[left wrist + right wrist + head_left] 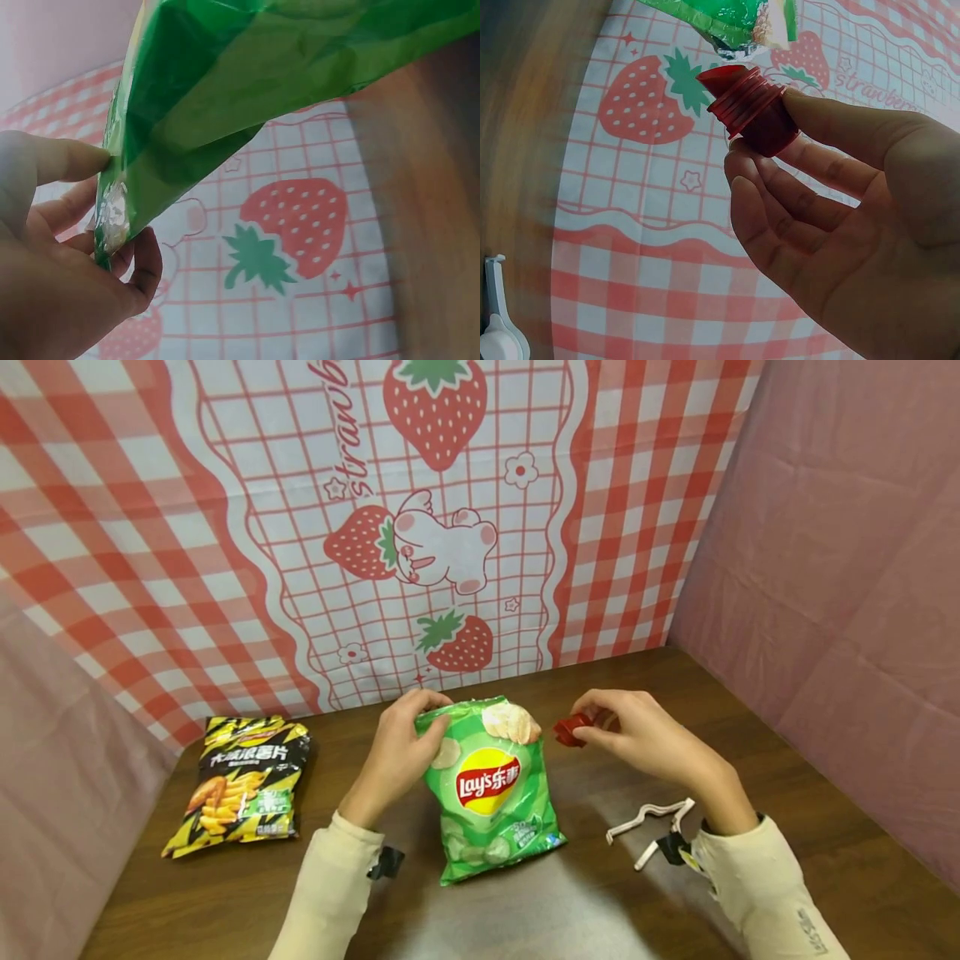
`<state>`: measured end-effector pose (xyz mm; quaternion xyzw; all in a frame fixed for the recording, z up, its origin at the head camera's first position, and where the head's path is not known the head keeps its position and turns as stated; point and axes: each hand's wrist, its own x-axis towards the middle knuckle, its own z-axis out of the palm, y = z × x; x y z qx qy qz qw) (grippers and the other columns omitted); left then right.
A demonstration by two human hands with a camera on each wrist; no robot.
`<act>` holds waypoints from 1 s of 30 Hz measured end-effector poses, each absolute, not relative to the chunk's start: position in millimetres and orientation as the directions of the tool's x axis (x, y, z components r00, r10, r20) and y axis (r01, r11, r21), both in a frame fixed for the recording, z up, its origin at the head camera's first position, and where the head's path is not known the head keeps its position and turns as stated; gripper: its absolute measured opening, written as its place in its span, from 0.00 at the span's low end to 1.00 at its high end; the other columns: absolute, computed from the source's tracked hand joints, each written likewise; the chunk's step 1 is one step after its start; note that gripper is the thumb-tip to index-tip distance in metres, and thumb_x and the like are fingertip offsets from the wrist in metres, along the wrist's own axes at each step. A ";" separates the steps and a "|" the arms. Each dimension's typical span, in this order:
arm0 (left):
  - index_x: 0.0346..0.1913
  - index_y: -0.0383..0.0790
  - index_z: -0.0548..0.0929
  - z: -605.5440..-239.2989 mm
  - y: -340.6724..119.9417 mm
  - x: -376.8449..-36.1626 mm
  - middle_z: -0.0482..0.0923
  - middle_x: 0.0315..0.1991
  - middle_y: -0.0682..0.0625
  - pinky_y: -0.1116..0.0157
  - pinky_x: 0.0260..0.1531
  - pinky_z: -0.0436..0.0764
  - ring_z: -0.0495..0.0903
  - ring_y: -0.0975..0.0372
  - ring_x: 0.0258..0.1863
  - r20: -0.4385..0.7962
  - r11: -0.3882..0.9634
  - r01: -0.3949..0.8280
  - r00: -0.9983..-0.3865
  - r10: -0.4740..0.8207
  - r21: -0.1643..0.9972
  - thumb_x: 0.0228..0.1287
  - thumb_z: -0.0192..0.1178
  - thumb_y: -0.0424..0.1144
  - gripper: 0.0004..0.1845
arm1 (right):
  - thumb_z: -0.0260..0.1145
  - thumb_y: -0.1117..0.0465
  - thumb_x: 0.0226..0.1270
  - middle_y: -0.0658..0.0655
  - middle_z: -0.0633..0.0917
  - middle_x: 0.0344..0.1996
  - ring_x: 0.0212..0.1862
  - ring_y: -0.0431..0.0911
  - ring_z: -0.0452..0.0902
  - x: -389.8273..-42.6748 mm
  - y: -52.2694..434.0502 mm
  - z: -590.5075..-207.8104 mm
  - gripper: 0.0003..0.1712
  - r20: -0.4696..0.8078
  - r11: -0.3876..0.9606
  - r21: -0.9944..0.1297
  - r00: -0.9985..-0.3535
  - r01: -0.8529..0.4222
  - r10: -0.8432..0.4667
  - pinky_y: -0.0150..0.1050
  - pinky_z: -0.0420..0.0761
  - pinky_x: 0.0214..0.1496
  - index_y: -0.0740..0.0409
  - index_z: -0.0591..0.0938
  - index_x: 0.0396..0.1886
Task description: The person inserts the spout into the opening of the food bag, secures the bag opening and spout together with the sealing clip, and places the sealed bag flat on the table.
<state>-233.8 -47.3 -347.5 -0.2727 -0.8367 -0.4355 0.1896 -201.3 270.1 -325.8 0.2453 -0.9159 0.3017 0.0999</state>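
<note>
At mid-table, on the brown wooden table (787, 793), a green Lay's chip bag (491, 785) stands propped up, its top tilted toward the strawberry backdrop (420, 510). Left hand (397, 747) grips the bag's upper left corner, fingers curled over the folded top edge; left wrist view shows thumb and fingers (71, 161) pinching the silvery seam of the bag (247, 82). Right hand (637, 735) sits just right of the bag's top, apart from it, pinching a red clip (572, 729) between thumb and fingertips, remaining fingers loosely curled. Right wrist view: ribbed red clip (746, 105) held at the fingertips (761, 169), its open end pointing at the bag's corner (739, 19), close but not touching. A white clip (651, 822) lies flat on the table right of the bag's bottom, near the right sleeve (757, 885); its end also shows at the lower left edge of the right wrist view (496, 315). A black-and-yellow chip bag (243, 785) lies flat left of the green bag, well apart, beyond the left sleeve (330, 885). Pink cloth (847, 577) walls off the table to the right of the backdrop.
</note>
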 end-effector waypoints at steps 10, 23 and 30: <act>0.43 0.39 0.84 -325.9 -57.5 -212.7 0.82 0.40 0.50 0.57 0.45 0.79 0.80 0.60 0.42 0.554 0.486 0.681 -0.730 0.400 0.548 0.66 0.63 0.31 0.05 | 0.73 0.62 0.63 0.45 0.84 0.29 0.32 0.39 0.80 -194.2 271.6 -319.5 0.09 0.366 0.682 -0.501 -0.844 -0.533 -0.391 0.34 0.80 0.33 0.53 0.84 0.42; 0.39 0.40 0.85 -312.5 -68.8 -186.1 0.82 0.37 0.52 0.54 0.44 0.72 0.80 0.62 0.39 0.639 0.529 0.762 -0.624 0.450 0.373 0.61 0.67 0.27 0.07 | 0.71 0.60 0.66 0.39 0.84 0.34 0.35 0.37 0.81 -162.3 256.4 -291.2 0.11 0.471 0.536 -0.521 -0.747 -0.664 -0.469 0.35 0.82 0.38 0.46 0.83 0.47; 0.37 0.40 0.85 -307.8 -70.9 -182.1 0.82 0.37 0.52 0.55 0.44 0.72 0.80 0.62 0.38 0.642 0.531 0.777 -0.603 0.473 0.339 0.60 0.68 0.25 0.07 | 0.71 0.63 0.65 0.40 0.84 0.35 0.35 0.37 0.81 -157.3 251.9 -290.4 0.12 0.504 0.522 -0.515 -0.733 -0.680 -0.457 0.35 0.83 0.39 0.49 0.83 0.48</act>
